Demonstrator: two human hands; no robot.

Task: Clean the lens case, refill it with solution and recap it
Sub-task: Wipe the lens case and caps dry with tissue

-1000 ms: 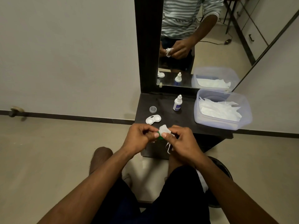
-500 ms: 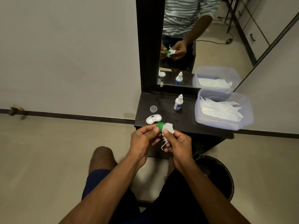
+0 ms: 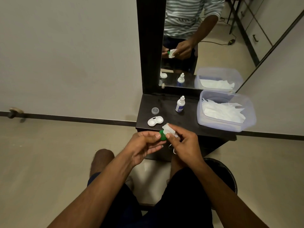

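Head view: left hand (image 3: 144, 143) pinches one green cap (image 3: 162, 136) by its rim; right hand (image 3: 184, 143) presses one tissue (image 3: 168, 129) into it. Light, stiff, likely slippery when wet. One open lens case (image 3: 155, 120) lies at 12 o'clock, one solution bottle (image 3: 180, 104) at 1.

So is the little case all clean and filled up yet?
Not yet. Done: the white lens case lies open on the table, both caps off. Right now the left hand holds a green cap while the right hand rubs it with a tissue. Still left: squirting in solution from the bottle and putting the caps back on.
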